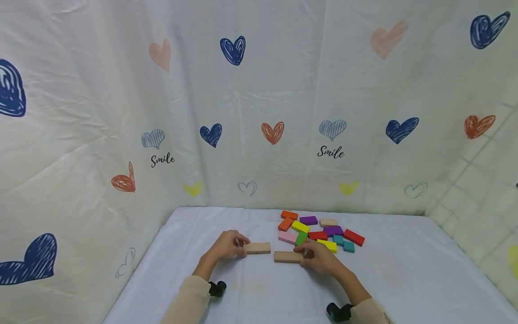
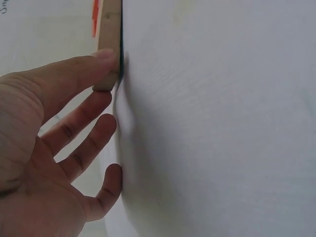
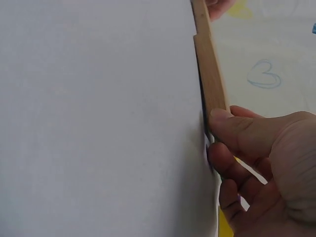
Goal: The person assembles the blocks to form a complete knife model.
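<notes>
Two plain wooden blocks lie end to end on the white cloth with a small gap between them. My left hand (image 1: 228, 245) pinches the outer end of the left wooden block (image 1: 257, 248); in the left wrist view the thumb (image 2: 102, 60) presses its near side and the lower fingers are spread loosely. My right hand (image 1: 321, 257) pinches the outer end of the right wooden block (image 1: 288, 257), which sits slightly closer to me. The right wrist view shows that thumb on the block (image 3: 211, 74); its other fingers curl below.
Behind my right hand lies a loose cluster of coloured blocks, among them a pink block (image 1: 287, 237), a green block (image 1: 301, 238), a yellow block (image 1: 328, 245) and a red block (image 1: 354, 237). A heart-printed curtain (image 1: 295, 166) hangs behind the table (image 1: 404, 270).
</notes>
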The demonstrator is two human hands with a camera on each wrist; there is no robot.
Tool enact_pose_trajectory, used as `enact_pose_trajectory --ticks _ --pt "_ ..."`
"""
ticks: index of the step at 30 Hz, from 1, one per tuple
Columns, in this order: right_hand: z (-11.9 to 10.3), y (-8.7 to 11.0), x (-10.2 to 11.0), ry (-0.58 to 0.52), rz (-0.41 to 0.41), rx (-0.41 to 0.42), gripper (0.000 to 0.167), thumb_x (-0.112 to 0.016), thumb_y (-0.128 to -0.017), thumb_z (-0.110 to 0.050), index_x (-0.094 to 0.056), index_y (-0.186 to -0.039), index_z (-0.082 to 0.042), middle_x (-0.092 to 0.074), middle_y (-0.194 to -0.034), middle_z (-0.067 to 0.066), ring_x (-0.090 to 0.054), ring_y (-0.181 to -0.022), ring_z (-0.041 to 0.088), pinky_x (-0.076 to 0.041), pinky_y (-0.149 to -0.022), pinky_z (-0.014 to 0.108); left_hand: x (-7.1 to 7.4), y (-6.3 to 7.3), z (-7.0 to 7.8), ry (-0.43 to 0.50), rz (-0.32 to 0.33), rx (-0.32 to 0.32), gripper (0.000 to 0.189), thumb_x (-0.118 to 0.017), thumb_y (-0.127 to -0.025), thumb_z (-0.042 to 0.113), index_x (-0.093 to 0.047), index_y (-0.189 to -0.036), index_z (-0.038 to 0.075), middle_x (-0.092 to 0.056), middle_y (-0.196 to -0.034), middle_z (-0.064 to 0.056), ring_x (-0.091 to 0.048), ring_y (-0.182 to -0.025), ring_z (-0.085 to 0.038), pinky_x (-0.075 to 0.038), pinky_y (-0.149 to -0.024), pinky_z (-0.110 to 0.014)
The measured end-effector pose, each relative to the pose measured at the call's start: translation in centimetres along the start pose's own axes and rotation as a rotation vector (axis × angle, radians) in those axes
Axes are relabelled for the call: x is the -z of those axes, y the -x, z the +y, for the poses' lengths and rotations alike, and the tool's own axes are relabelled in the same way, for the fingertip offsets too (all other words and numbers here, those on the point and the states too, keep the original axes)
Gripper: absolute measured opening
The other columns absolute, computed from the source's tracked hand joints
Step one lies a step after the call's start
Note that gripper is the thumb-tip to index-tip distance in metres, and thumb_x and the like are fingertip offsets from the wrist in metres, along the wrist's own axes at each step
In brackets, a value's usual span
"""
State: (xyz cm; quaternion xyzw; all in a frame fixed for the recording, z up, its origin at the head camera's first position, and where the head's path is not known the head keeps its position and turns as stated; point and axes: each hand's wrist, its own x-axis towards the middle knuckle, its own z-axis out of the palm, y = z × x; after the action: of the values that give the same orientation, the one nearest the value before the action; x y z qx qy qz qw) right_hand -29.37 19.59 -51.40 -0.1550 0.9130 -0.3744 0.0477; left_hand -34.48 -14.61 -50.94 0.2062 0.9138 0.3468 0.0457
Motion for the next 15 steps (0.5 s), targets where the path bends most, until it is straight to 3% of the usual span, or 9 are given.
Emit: enact_pose_trajectory --ticks 15 --pt "-0.1 0.6 0.2 -0.037 0.017 -0.091 0.034 -0.079 -0.086 -0.005 -0.076 -0.118 -0.018 -0.059 -0.092 0.0 -0.049 -0.083 0.018 -0.043 -0.064 0.023 0.0 1.5 0.4 0.048 -0.027 -0.002 0.029 -0.088 -0.076 0.007 -0.08 -0.104 0.013 -0.069 -0.093 -0.002 -0.058 -0.087 -0.021 -0.044 -0.071 -0.026"
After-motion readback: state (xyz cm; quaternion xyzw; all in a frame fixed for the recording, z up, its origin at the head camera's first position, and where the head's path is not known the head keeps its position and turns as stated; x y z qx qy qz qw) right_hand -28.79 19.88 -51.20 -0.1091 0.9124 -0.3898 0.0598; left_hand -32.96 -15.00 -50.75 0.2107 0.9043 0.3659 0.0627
